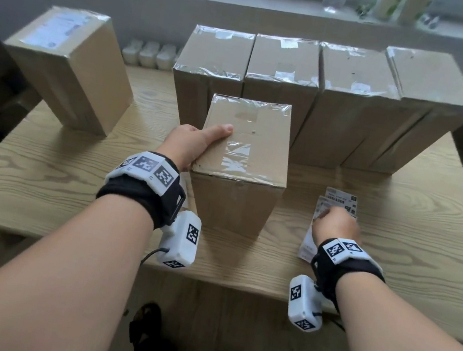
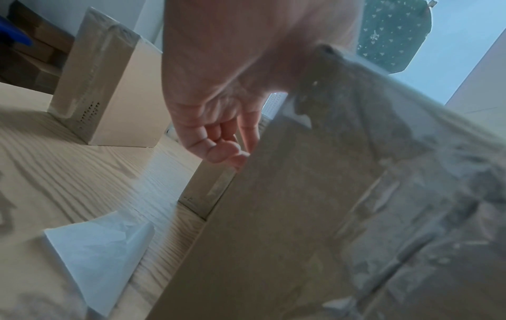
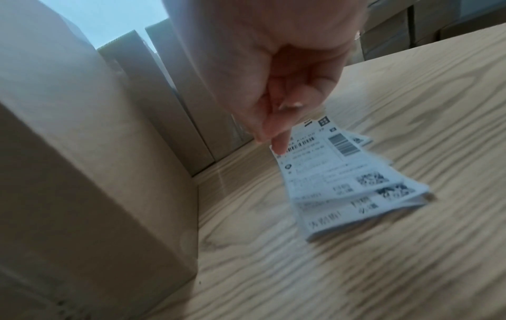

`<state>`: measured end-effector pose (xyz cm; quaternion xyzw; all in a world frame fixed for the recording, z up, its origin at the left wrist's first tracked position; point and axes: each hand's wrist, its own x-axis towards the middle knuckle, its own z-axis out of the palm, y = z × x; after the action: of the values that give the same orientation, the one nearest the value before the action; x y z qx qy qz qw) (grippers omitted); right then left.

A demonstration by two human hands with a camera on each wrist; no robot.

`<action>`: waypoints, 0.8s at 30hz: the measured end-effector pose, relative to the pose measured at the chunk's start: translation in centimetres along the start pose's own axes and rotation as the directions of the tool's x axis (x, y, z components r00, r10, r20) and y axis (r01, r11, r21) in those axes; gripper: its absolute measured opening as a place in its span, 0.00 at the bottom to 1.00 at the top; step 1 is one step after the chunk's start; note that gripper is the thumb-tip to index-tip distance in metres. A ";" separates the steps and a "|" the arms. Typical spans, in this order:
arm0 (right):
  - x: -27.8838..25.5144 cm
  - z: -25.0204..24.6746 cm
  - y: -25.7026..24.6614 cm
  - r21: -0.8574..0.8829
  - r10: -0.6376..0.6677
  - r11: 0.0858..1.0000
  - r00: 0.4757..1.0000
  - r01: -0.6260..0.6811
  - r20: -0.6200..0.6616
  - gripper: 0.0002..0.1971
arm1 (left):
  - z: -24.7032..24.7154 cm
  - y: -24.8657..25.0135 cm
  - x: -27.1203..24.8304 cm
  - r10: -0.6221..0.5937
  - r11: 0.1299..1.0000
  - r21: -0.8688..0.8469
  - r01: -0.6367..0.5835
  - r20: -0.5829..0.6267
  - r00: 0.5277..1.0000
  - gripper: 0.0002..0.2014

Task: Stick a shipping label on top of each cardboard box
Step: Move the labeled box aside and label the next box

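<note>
Pinching the top sheet of the label stack (image 3: 339,173) on the counter (image 1: 68,183), the right hand's fingers (image 3: 279,140) close narrow; the left hand (image 1: 189,144) wraps the near box (image 1: 245,143), thumb on top; its top is bare, as are the four behind (image 1: 320,67); only the far-left box (image 1: 68,60) shows a label, so most remains.

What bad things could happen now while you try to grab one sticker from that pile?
The right hand pokes a loose pile of labels on the table; two might lift together, or the pile could slide.

The front box stands tall and narrow. The left hand holds only its top edge, so a bump might tip it into the row of boxes behind.

Its top has wrinkly tape, so a label might stick crooked or bubbly.
</note>
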<state>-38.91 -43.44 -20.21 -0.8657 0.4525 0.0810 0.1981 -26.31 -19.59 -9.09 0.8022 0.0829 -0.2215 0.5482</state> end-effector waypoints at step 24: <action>-0.9 1.3 0.7 -0.077 -0.033 0.996 0.999 0.035 0.032 0.10 | 0.4 0.7 0.1 -0.028 0.996 0.080 0.031 -0.037 0.999 0.28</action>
<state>-39.97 -42.60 -21.34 -0.8790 0.4310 0.1086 0.1726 -26.08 -20.24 -8.64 0.8263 0.0955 -0.2182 0.5104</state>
